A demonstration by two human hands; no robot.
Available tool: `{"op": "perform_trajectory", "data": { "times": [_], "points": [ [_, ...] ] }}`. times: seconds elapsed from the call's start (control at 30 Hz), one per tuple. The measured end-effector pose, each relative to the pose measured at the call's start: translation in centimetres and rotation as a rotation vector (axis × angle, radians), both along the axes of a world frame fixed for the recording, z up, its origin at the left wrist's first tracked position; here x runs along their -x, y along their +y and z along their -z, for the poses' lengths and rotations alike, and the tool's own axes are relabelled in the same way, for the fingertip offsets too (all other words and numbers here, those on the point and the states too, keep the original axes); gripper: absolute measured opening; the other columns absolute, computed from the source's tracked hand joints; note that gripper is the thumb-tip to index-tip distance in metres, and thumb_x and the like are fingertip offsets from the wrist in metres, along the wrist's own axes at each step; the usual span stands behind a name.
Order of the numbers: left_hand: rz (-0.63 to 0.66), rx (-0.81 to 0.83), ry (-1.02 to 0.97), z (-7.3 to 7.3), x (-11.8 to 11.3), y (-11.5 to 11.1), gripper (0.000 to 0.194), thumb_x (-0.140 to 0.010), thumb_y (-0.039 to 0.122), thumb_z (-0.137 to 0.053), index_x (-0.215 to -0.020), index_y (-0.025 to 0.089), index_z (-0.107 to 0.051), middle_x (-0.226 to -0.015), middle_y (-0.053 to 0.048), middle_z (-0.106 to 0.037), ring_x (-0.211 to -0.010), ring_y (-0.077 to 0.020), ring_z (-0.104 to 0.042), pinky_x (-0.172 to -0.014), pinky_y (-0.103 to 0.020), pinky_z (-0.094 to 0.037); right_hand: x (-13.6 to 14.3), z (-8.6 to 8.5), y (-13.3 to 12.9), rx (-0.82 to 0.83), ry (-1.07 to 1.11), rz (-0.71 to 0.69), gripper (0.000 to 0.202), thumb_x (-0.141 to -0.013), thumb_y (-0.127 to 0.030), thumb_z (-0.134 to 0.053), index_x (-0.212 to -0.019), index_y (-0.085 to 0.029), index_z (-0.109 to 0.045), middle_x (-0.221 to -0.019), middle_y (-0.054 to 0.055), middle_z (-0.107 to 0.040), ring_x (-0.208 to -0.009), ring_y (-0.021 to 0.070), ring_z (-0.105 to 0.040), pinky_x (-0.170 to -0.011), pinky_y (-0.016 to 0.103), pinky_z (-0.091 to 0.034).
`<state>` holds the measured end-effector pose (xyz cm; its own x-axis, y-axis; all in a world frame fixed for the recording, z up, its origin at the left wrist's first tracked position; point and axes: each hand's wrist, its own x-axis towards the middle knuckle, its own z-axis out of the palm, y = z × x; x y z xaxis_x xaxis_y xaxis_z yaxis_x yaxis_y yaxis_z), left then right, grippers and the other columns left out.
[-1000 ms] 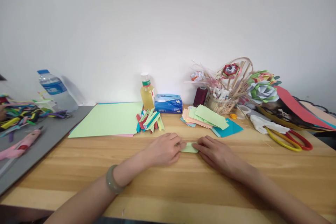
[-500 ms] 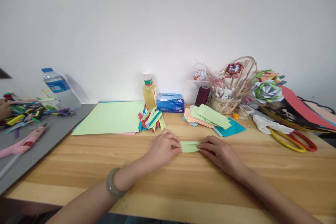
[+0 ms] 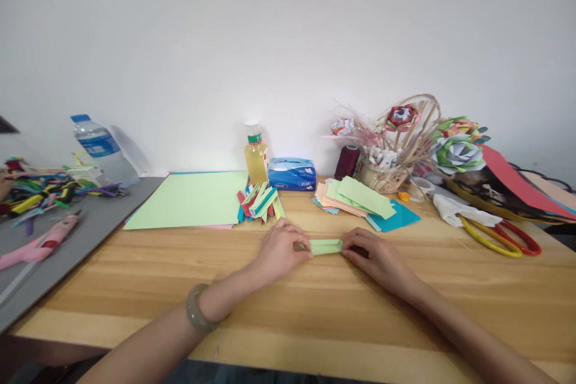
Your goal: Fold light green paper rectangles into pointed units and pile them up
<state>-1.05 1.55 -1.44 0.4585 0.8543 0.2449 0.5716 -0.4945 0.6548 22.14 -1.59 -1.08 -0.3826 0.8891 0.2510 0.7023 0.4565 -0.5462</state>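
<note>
A small light green paper piece (image 3: pixel 326 246), creased lengthwise, is held low over the wooden table (image 3: pixel 279 324). Its left end is pinched in my left hand (image 3: pixel 282 251), which has a bangle at the wrist. The right end sits between the fingers of my right hand (image 3: pixel 377 257). Beyond my left hand lies a pile of folded coloured strips (image 3: pixel 260 201). Beyond my right hand are stacked green and orange paper pieces (image 3: pixel 362 197) and blue paper (image 3: pixel 398 217).
Large green sheets (image 3: pixel 189 199), a yellow drink bottle (image 3: pixel 256 156) and a tissue pack (image 3: pixel 292 174) stand behind. Scissors (image 3: pixel 492 239) and a stick-filled jar (image 3: pixel 384 175) are right. A pink glue gun (image 3: pixel 51 241) and water bottle (image 3: pixel 101 147) are left; part of another hand shows at the far left edge.
The green paper between my hands looks narrower, its near edge raised from the curved shape it had. Both my hands have shifted slightly away from me.
</note>
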Motion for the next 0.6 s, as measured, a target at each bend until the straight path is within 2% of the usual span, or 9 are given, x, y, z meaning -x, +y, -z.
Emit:
{"op": "perform_trajectory", "data": {
  "times": [0.2,0.6],
  "points": [
    [-0.059,0.057,-0.014,-0.1,-0.3,-0.2,0.003,-0.069,0.021,-0.072,-0.069,0.022,-0.069,-0.085,0.001,-0.069,-0.091,-0.0178,-0.052,-0.083,-0.032,-0.041,0.4,-0.1,0.3,0.043,-0.022,0.042,0.017,-0.086,-0.029,-0.049,-0.077,-0.020,-0.060,-0.084,0.005,-0.060,-0.079,0.0176,-0.058,-0.071,0.030,-0.045],
    [-0.188,0.043,0.126,-0.5,-1.7,-0.5,0.009,-0.070,0.016,-0.064,-0.063,0.020,-0.066,-0.079,0.001,-0.067,-0.091,-0.0198,-0.050,-0.082,-0.033,-0.040,1.6,-0.2,0.5,-0.030,-0.183,0.162,0.015,-0.081,-0.020,-0.048,-0.068,-0.019,-0.054,-0.072,0.003,-0.059,-0.066,0.0162,-0.054,-0.060,0.028,-0.041]
  ]
}}
